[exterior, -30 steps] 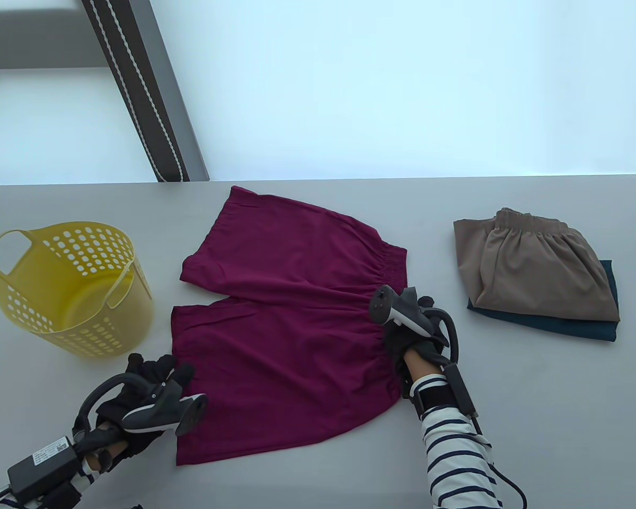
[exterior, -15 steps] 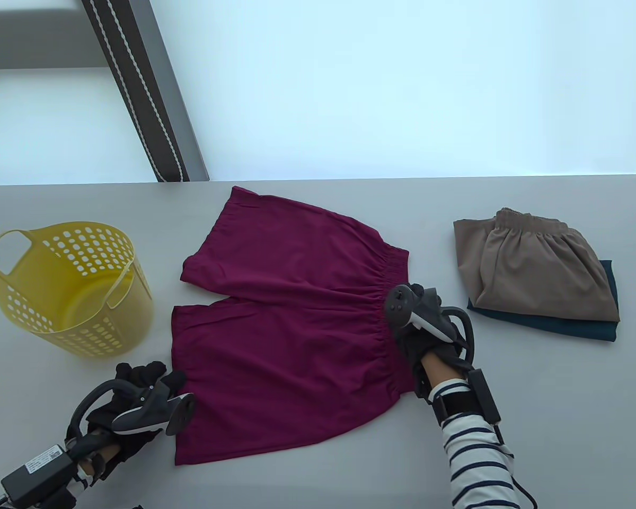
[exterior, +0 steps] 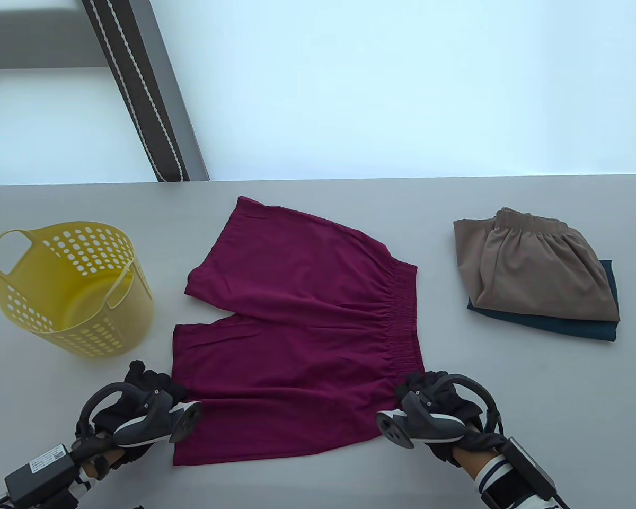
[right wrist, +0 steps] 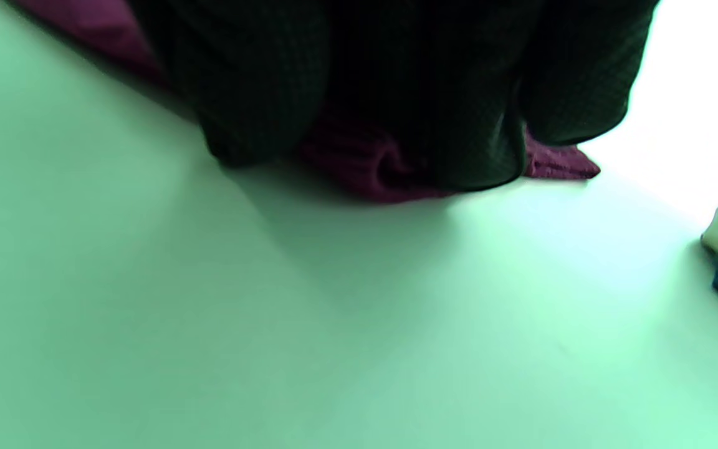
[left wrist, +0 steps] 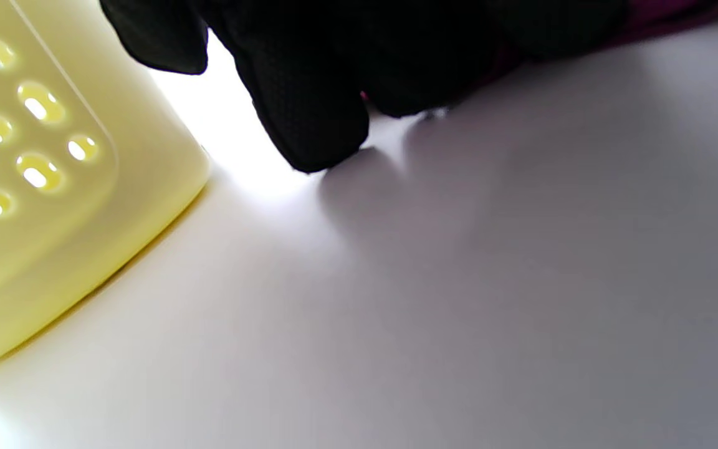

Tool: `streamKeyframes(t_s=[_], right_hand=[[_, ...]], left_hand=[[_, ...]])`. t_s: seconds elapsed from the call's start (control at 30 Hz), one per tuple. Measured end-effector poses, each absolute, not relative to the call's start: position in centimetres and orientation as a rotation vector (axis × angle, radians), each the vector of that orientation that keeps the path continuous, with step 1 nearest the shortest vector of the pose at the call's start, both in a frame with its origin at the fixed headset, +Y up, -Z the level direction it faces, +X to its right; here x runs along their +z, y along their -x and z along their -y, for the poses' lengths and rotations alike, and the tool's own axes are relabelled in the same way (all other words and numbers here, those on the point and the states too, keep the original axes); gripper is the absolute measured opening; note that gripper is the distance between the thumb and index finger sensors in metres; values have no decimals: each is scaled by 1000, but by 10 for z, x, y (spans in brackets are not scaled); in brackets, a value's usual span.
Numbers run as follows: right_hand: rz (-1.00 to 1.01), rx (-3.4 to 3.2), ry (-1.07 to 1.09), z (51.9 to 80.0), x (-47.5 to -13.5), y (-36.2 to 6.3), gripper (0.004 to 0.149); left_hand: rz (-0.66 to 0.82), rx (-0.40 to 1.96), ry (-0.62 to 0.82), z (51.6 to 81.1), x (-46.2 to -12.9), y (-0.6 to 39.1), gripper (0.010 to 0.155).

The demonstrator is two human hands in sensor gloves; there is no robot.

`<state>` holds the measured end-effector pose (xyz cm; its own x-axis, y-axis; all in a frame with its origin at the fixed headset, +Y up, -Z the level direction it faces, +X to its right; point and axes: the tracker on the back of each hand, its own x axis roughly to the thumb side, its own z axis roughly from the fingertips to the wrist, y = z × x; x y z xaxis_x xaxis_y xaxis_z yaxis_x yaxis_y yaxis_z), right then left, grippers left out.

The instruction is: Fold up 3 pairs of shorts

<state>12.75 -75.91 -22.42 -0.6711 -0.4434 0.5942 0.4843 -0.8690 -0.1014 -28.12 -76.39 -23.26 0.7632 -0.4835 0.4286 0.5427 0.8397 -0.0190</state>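
The maroon shorts [exterior: 297, 328] lie spread flat in the middle of the bench [exterior: 509, 424], unfolded, the gathered elastic waistband on the right and both legs pointing left, with a narrow gap between the legs. The near right corner is bunched up slightly. On the far right the tan shorts [exterior: 535, 265] lie folded, waistband on the far side, stacked on top of the folded teal shorts [exterior: 562, 326], of which only the near and right edges show.

maroon shorts [exterior: 297, 328], yellow perforated basket [exterior: 69, 286], black hands [exterior: 148, 384]
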Motion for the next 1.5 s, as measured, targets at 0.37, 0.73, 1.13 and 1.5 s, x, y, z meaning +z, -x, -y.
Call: streamKeyframes(t_s=[0.37,0.73,1.13,1.5], right_hand=[[-306,-2950,482,697,-269,-155,46],[594,-3304,849,663,-270,-201,45],[228,-3364,28,679,-343,-210,45],[-43,-3248,-91,695,-335,-198,61]], left_hand=[[379,-473,-157,703,-252,288,40],[732,-255,272,641,-232,290,39],[430,-292,121,619,-314,259,41],[288,-469,29,676,-319,242,64]])
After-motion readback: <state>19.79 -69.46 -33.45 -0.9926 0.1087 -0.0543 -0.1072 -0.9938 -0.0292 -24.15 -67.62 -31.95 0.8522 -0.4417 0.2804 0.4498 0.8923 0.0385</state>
